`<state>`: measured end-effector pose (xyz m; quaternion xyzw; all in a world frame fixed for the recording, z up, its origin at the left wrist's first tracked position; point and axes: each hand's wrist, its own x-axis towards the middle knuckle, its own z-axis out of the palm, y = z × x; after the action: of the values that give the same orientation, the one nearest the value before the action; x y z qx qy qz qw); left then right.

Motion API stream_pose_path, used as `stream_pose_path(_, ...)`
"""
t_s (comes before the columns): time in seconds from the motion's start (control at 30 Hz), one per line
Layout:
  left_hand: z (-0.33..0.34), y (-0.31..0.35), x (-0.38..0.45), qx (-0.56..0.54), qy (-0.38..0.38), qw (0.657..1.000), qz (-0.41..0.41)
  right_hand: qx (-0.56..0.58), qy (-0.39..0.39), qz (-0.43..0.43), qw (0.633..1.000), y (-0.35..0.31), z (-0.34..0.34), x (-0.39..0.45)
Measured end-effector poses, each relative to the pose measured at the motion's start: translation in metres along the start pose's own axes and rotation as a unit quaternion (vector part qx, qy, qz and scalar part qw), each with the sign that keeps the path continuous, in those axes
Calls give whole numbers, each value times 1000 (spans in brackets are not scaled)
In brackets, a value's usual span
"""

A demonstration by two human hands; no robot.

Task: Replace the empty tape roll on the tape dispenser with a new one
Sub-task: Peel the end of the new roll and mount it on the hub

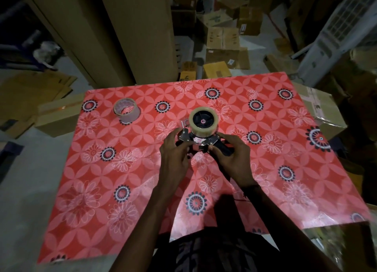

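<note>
A black and metal tape dispenser (199, 142) is held over the middle of a red flowered table (265, 190). A full roll of clear tape (203, 129) sits on its black hub. My left hand (173, 159) grips the dispenser's front metal end with fingers curled around it. My right hand (232, 159) holds the black handle side. An almost empty tape roll (126, 111), a thin clear ring on a cardboard core, stands on the table at the back left, apart from both hands.
Tall cardboard sheets (122, 33) lean behind the table's back left. Many cardboard boxes (223, 45) lie on the floor beyond the far edge, and more boxes (59, 116) stand at the left and right sides. A white cooler unit (334, 33) stands at the back right.
</note>
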<state>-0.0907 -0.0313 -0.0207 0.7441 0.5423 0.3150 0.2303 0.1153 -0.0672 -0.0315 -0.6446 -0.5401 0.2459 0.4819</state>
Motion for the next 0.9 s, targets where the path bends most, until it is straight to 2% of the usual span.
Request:
stream_pose_path(0.23,-4,10,4,-33,41,998,-17,-18,3,8,1000,-5,0,0)
stream_pose_path(0.4,-5,23,-8,-68,25,997,-37,-13,4,15,1000,-7,0,2)
stream_pose_path(0.67,4,4,-9,-124,107,982,-93,7,1,22,1000,-9,1,-2)
stream_pose_path(0.9,12,7,8,-151,102,977,-110,-18,12,26,999,-12,-1,-10)
